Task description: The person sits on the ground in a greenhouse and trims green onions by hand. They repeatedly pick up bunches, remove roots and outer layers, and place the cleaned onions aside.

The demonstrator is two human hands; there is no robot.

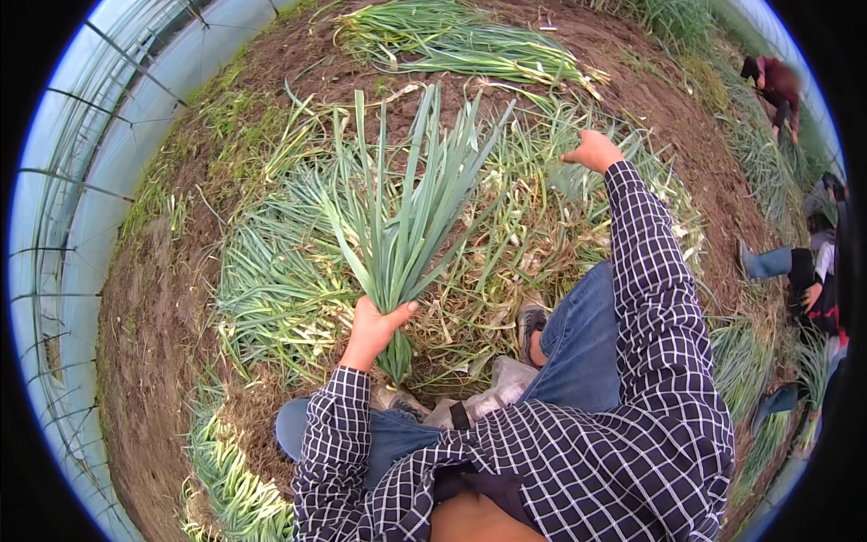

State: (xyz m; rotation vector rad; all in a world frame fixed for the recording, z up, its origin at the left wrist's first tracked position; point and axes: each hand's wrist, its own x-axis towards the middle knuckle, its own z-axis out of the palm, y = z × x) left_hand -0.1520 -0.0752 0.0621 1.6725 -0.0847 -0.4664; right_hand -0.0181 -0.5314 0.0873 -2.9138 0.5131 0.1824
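Observation:
A bunch of long green onion-like plants (406, 223) stands upright in my left hand (376, 328), its leaves fanned out above the fist and its lower part hanging below. My right hand (596, 152) is stretched out to the upper right over loose leaves (562, 169); whether it pinches something small cannot be told. Cut leaves and dry trimmings (467, 305) cover the ground before me. Left of the bunch lies a heap of green stalks (271, 271).
More long-leaved plants (467, 40) lie on the soil at the top. A row of pale-stemmed stalks (244, 474) is at lower left. A plastic bag (504, 383) sits between my legs. Co-workers (779, 88) are at the right. A plastic-covered greenhouse wall (101, 122) curves along the left.

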